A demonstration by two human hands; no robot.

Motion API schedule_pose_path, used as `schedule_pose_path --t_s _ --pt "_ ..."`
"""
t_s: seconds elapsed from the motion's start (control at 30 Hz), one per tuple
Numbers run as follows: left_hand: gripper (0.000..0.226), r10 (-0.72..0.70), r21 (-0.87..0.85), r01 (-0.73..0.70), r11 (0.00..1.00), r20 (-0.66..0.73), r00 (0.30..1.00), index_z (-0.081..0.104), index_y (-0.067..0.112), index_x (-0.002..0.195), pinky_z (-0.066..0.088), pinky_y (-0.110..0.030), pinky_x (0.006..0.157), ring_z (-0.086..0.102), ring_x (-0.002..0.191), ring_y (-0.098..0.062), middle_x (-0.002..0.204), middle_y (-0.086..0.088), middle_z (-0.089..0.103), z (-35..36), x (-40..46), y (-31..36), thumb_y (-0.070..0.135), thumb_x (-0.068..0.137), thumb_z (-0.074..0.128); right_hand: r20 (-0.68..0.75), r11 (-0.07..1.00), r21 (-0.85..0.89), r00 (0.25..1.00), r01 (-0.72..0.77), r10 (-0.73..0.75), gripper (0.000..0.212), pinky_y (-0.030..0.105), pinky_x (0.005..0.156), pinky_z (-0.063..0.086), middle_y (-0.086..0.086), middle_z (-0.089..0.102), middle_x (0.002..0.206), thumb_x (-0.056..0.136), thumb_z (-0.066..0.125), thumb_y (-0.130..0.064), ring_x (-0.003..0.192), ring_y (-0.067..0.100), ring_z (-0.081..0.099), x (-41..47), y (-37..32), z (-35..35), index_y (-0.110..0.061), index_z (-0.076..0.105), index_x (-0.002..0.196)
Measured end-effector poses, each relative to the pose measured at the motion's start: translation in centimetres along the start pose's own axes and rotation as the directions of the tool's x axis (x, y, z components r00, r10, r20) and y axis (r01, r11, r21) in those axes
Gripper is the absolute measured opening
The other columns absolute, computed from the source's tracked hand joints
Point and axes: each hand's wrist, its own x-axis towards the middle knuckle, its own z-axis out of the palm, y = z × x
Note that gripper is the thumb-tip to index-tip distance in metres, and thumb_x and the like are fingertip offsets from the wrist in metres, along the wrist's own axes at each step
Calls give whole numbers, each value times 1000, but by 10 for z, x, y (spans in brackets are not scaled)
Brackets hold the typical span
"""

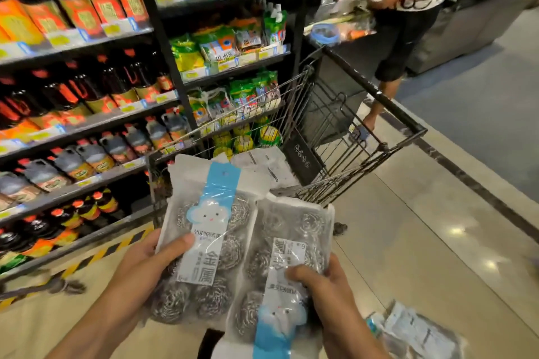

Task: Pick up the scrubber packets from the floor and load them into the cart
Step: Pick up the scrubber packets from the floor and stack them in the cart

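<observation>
My left hand (143, 262) grips a clear scrubber packet (204, 242) of steel wool balls with a blue cloud label, its thumb on the front. Beside it, my right hand (326, 285) holds a second scrubber packet (288, 256), turned upside down. Both packets hover just in front of the wire cart (364, 131), near its front edge. More scrubber packets (262, 160) lie inside the cart basket. Other packets (420, 332) lie on the floor at the lower right.
Shelves (87, 125) of bottles and cleaning goods stand to the left, with yellow-black tape along the base. A person (408, 9) stands behind the cart by its handle. Tiled floor (437, 227) stretches to the right.
</observation>
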Motion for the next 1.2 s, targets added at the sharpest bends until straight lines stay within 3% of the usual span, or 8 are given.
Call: schedule_pose_path --t_s 0.13,0.3,0.5,0.6,0.7,0.83,1.0,1.2 --pt "24 -28 74 22 997 69 997 74 19 114 63 -34 64 80 86 -29 101 -12 81 -3 89 29 24 91 72 -100 999 50 995 -3 8 46 48 72 65 11 80 92 78 73 9 83 34 78 47 -18 42 -20 62 112" --pt "29 -69 172 36 985 191 979 74 17 118 63 -52 83 77 95 -38 105 -14 80 -5 199 69 26 91 72 -230 991 128 970 -48 76 45 34 59 60 12 79 94 78 76 2 78 30 78 106 -47 89 -21 64 115" --pt "28 -80 300 -24 954 328 941 74 18 120 60 -44 89 77 100 -29 109 -7 80 14 295 101 23 93 69 -369 982 190 927 13 60 39 26 47 52 7 71 85 83 75 -3 54 12 69 177 -83 113 -23 61 114" --pt "25 -103 339 -40 940 394 913 74 18 120 62 -32 82 77 101 -21 110 -3 80 32 334 104 18 96 66 -462 979 195 886 61 36 39 28 51 52 8 69 91 84 74 -7 66 20 69 224 -96 113 -24 58 116" --pt "26 -125 403 -53 913 403 907 74 19 120 57 -42 92 77 102 -22 111 -3 80 50 377 94 20 95 69 -516 983 179 855 42 57 38 32 57 56 11 70 101 83 74 -12 81 25 71 273 -95 115 -28 54 112" --pt "21 -139 483 -82 872 404 904 76 22 115 57 -36 77 79 93 -21 101 -1 82 73 438 80 27 94 71 -562 980 195 815 -39 144 39 49 79 64 3 70 105 83 75 -21 89 25 72 322 -67 125 -36 51 108" --pt "22 -124 595 -141 791 382 916 77 18 103 55 -31 65 78 78 -23 90 -4 82 96 500 48 34 88 80 -597 902 426 730 -63 333 35 51 72 66 8 72 97 83 74 -20 81 29 75 392 -42 145 -30 52 108" --pt "31 -138 633 -195 749 437 889 79 21 104 57 -54 93 77 94 -31 96 -5 82 107 553 29 44 83 83 -653 863 498 619 -85 437 42 54 81 64 7 69 95 77 70 -27 82 31 73 440 -16 141 -35 50 112"
